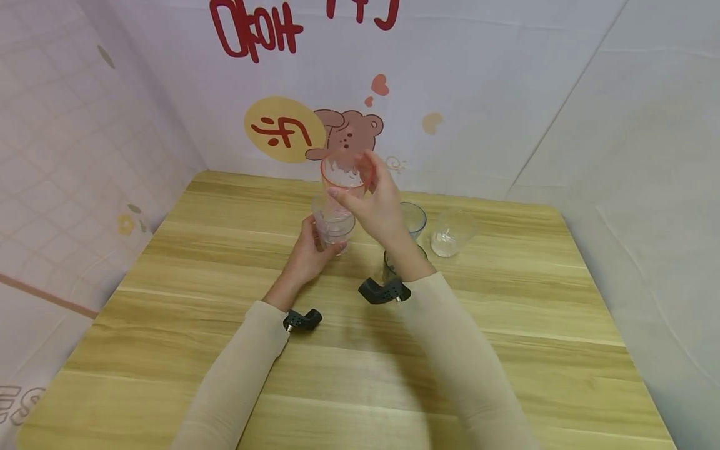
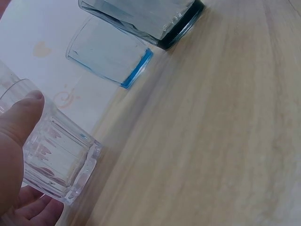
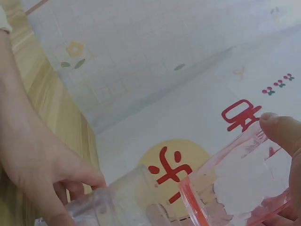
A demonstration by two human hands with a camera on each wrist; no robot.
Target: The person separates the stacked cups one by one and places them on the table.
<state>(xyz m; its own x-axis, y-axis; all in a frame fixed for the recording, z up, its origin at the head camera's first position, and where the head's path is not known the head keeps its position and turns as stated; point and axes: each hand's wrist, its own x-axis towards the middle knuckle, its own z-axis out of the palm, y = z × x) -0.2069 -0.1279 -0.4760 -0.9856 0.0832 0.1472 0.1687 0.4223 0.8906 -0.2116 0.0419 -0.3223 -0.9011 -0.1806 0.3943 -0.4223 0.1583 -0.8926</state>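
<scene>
My left hand (image 1: pixel 308 257) grips a clear fluted glass (image 1: pixel 334 231), thumb on one side and fingers on the other. In the right wrist view a second clear tumbler (image 3: pixel 136 193) seems to sit inside it. Right above, a pink-tinted glass (image 1: pixel 340 195) is held upright by my right hand (image 1: pixel 381 209), thumb and fingers around its sides. The pink base (image 3: pixel 194 202) is at the mouth of the clear tumbler; whether they touch I cannot tell. Past my right wrist stand a blue-based glass (image 2: pixel 113 56) and a dark-tinted glass (image 2: pixel 146 19).
Another clear glass (image 1: pixel 445 242) stands on the right, beside the blue-based one. The wooden table (image 1: pixel 337 375) ends at a printed cloth wall (image 1: pixel 478 94) behind, and cloth walls rise at both sides. My right forearm partly hides the dark-tinted glass.
</scene>
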